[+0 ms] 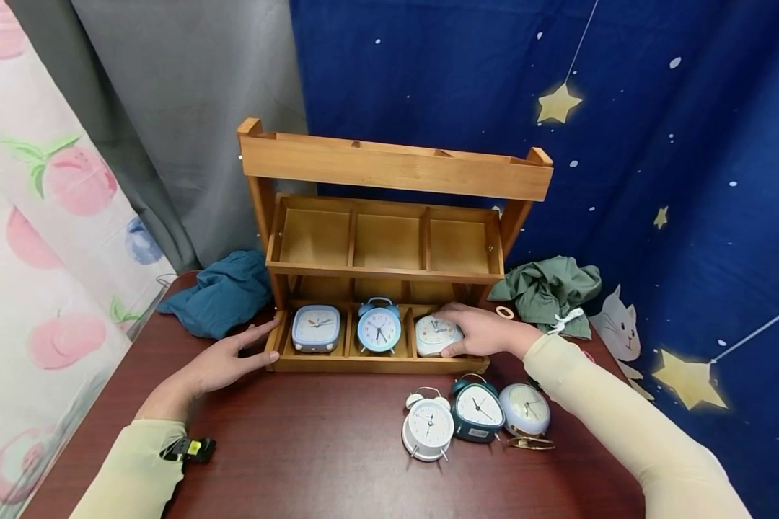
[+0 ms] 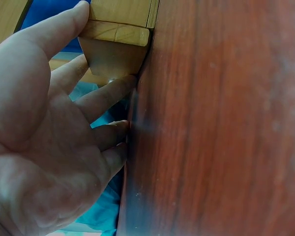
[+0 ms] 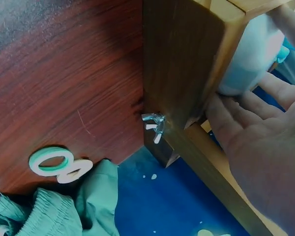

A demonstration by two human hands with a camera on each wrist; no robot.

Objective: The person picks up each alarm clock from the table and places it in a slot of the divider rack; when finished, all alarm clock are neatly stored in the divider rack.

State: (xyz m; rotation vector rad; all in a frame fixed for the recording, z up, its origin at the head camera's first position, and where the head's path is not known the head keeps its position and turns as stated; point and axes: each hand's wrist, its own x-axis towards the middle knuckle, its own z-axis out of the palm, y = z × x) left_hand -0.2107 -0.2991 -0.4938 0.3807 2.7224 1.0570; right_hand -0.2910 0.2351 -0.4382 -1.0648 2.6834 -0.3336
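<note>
Star-printed blue cloth (image 1: 656,180) hangs behind our dark red desk (image 1: 311,447). At 12 o'clock stands the wooden shelf rack (image 1: 389,169). Our left hand (image 1: 223,360), fingers straight, rests against its lower left corner. Our right hand (image 1: 483,330) grips the white alarm clock (image 1: 433,335) in the bottom right compartment, beside the blue alarm clock (image 1: 379,326) at centre.
</note>
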